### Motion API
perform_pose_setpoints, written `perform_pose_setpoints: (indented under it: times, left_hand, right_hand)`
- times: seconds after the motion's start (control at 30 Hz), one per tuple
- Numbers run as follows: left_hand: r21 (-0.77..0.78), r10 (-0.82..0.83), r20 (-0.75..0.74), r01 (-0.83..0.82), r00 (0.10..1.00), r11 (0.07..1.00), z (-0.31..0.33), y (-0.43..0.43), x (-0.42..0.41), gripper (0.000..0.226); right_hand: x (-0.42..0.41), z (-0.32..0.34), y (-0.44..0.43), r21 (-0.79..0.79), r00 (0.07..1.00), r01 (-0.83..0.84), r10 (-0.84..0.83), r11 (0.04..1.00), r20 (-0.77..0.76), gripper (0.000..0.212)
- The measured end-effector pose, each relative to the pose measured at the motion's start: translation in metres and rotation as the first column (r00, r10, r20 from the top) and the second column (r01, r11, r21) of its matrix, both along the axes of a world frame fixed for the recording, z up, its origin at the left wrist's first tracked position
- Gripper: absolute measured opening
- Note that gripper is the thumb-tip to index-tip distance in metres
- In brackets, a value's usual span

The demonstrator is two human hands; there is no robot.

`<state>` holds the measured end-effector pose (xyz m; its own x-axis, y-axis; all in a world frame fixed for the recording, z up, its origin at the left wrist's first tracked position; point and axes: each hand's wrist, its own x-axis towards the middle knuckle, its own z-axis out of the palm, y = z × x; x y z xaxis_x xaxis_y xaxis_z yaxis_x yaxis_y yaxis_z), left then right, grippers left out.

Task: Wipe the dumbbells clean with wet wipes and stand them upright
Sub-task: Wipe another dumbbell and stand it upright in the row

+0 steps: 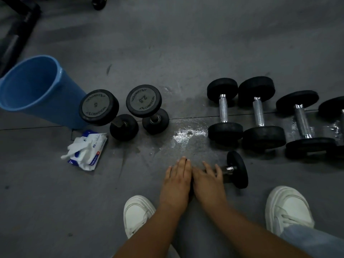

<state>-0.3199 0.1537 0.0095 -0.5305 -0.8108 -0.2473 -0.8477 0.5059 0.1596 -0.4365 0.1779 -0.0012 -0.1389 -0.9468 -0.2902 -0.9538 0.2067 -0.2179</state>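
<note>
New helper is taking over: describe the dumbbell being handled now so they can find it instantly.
Start at the row of dumbbells lying on the grey floor on the right. Nearer the person than that row's left end, one small dumbbell lies alone, partly under the left hand and right hand. Unlike the row, its handle runs sideways.
</note>
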Motion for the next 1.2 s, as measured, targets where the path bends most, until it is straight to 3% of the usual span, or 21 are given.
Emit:
perform_pose_setpoints:
  times: [0.1, 0.3, 0.43, 0.57, 0.67, 0.8, 0.9, 1.0, 1.1, 1.2]
  left_hand:
    - [0.019, 0.0, 0.019, 0.0, 1.0, 1.0, 0.0, -0.002, 0.0, 0.11]
    - [0.015, 0.009, 0.0, -0.009, 1.0, 1.0, -0.001, -0.003, 0.0, 0.106]
    - [0.016, -0.004, 0.001, 0.004, 1.0, 1.0, 0.0, -0.002, 0.001, 0.107]
    - [0.021, 0.0, 0.016, 0.0, 1.0, 1.0, 0.002, -0.003, 0.0, 0.11]
    - [0.028, -0.001, 0.022, 0.0, 1.0, 1.0, 0.001, -0.003, 0.0, 0.107]
    - [0.012, 0.012, 0.02, -0.012, 1.0, 1.0, 0.0, -0.002, 0.0, 0.094]
    - [0.021, 0.018, 0.01, -0.018, 1.0, 1.0, 0.001, -0.003, 0.0, 0.107]
    - [0.038, 0.021, 0.021, -0.022, 1.0, 0.999, 0.001, -0.003, 0.0, 0.107]
    - [0.032, 0.046, 0.01, -0.046, 0.999, 0.998, -0.001, -0.002, 0.0, 0.101]
    - [0.048, 0.044, 0.011, -0.044, 0.999, 0.998, -0.001, -0.004, -0.001, 0.103]
  right_hand:
    - [-0.002, 0.008, -0.014, 0.066, 0.999, 0.01, -0.008, 0.998, -0.031, 0.043]
    - [-0.008, 0.006, -0.003, 0.026, 0.999, 0.03, -0.029, 0.999, -0.039, 0.02]
    - [-0.002, 0.009, -0.011, 0.079, 0.997, 0.078, -0.076, 0.994, -0.026, 0.03]
    - [-0.004, 0.001, -0.001, 0.021, 0.997, 0.036, -0.035, 0.999, -0.068, 0.019]
    - [-0.003, 0.007, -0.017, 0.057, 0.997, 0.073, -0.071, 0.996, -0.03, 0.031]
    - [0.0, 0.001, 0.005, -0.08, 0.995, 0.042, -0.049, 0.996, -0.085, 0.021]
    - [-0.007, 0.001, -0.011, -0.062, 0.997, 0.042, -0.046, 0.997, -0.064, 0.018]
    - [-0.001, 0.003, -0.009, -0.057, 0.994, 0.068, -0.073, 0.996, -0.086, 0.029]
    - [-0.001, 0.0, 0.008, -0.194, 0.995, 0.046, -0.063, 0.98, -0.083, 0.013]
    - [-0.005, 0.002, -0.011, -0.17, 0.992, 0.072, -0.088, 0.983, -0.09, 0.004]
